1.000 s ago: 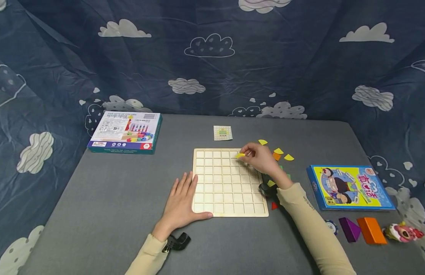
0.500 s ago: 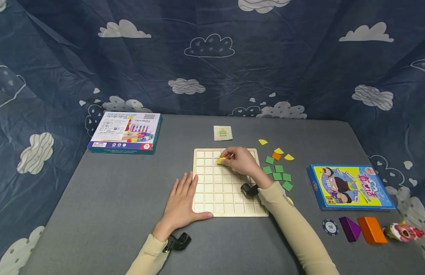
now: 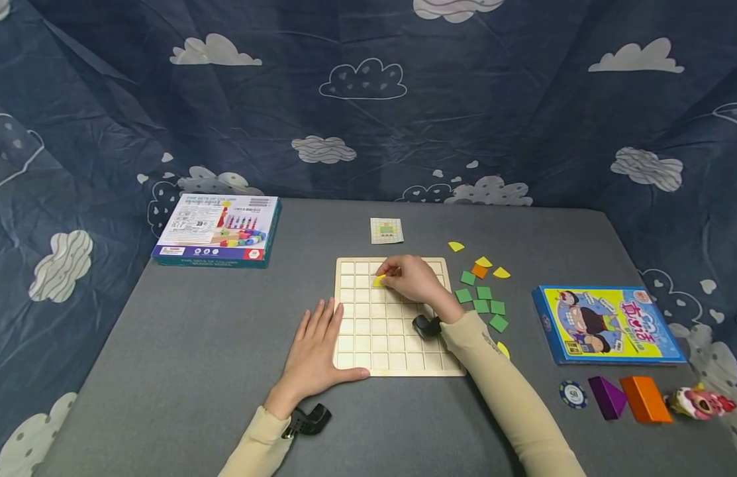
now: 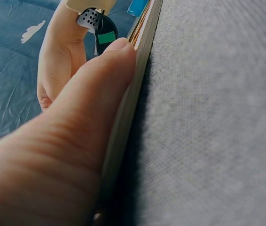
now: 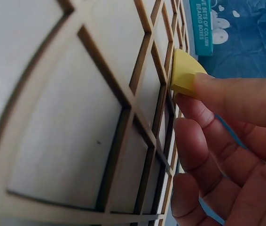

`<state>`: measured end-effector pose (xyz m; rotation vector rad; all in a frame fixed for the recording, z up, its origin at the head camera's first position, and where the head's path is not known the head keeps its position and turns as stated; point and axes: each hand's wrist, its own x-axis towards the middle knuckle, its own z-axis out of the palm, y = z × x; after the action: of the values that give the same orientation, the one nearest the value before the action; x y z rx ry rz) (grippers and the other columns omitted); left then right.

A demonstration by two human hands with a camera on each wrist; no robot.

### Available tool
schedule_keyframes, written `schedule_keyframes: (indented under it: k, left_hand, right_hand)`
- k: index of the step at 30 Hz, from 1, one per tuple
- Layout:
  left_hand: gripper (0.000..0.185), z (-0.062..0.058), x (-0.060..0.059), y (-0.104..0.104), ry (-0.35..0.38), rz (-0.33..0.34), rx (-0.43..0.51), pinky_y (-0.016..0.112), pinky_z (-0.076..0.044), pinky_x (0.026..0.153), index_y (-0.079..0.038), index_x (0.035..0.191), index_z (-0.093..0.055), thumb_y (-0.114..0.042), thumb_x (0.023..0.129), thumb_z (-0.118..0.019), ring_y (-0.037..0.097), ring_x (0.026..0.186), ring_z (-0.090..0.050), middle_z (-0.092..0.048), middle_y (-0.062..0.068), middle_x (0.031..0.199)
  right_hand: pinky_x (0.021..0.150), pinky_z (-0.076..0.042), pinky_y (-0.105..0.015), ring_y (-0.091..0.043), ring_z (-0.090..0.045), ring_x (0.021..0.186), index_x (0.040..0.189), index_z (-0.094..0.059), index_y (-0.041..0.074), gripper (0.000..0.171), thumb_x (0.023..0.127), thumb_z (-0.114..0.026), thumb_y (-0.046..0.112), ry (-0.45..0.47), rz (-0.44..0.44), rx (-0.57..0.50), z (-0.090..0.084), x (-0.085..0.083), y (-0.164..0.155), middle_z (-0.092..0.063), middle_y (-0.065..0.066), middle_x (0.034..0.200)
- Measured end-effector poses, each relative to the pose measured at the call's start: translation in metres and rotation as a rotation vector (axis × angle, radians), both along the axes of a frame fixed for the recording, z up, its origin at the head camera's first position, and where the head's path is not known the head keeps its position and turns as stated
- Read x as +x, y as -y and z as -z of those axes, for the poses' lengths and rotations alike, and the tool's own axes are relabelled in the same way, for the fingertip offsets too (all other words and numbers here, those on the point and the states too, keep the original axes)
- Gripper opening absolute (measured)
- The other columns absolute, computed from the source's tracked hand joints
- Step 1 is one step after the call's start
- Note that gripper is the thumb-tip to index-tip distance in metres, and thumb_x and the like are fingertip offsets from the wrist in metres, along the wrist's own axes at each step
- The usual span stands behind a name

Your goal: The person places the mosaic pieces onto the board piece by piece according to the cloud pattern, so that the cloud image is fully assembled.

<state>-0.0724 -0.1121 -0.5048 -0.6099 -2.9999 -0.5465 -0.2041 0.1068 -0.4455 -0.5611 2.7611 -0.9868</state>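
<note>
cloud-print cloth backed the grey counter. on the wooden grid board, the right hand pinched a yellow tile over a cell near its far edge; lowering it flat and square seemed wise. the left hand lay flat, fingers straight, thumb against the board's near-left edge.

A flat wooden board lies on the gray table, cut into many small square holes like a grid. A small yellow piece with 1 round edge sits at the top part of the board, near its left side. The right hand pinches this piece and holds it tilted against the grid. The left hand lies flat, its thumb touching the board's near left edge.
</note>
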Motion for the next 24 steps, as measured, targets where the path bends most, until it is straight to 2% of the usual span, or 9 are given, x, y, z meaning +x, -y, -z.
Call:
schedule_keyframes:
  k: [5,11,21,24]
  left_hand:
    - [0.121,0.0004,-0.0001,0.0001,-0.004,-0.002,-0.003,0.042,0.002,0.113,-0.005,0.152,-0.015,-0.086,0.069,-0.047,0.026,0.143,-0.001,-0.009,0.014,0.157]
    - [0.12,-0.0001,-0.0002,-0.0003,-0.001,-0.001,-0.001,0.042,0.002,0.113,-0.005,0.152,-0.014,-0.086,0.069,-0.047,0.026,0.143,-0.001,-0.009,0.014,0.157]
    - [0.12,-0.0008,0.0,-0.0004,-0.003,0.002,-0.004,0.043,0.001,0.113,-0.004,0.152,-0.015,-0.084,0.069,-0.051,0.026,0.143,-0.001,-0.009,0.014,0.157]
    - [0.12,-0.001,0.0,-0.0005,-0.007,0.003,-0.002,0.044,0.0,0.113,-0.004,0.151,-0.015,-0.083,0.069,-0.052,0.026,0.143,-0.002,-0.009,0.014,0.157]
  right_hand:
    - [0.065,-0.044,-0.032,-0.012,-0.056,0.066,0.09,-0.074,0.013,0.006,0.085,-0.072,0.01,0.018,-0.026,0.003,-0.0015,-0.0022,0.0018,-0.064,0.004,0.076]
    - [0.068,-0.046,-0.033,-0.012,-0.058,0.07,0.091,-0.075,0.013,0.008,0.085,-0.071,0.01,0.017,-0.019,0.058,-0.0013,-0.0048,0.0024,-0.065,0.004,0.078]
    - [0.078,-0.048,-0.037,-0.019,-0.061,0.089,0.099,-0.077,0.015,0.016,0.089,-0.066,0.009,-0.015,-0.063,0.102,0.0009,-0.0067,-0.0014,-0.07,-0.001,0.097]
    - [0.074,-0.048,-0.036,-0.018,-0.061,0.086,0.099,-0.077,0.016,0.016,0.089,-0.065,0.01,-0.027,-0.057,0.116,0.0003,-0.0068,-0.0019,-0.07,0.0,0.096]
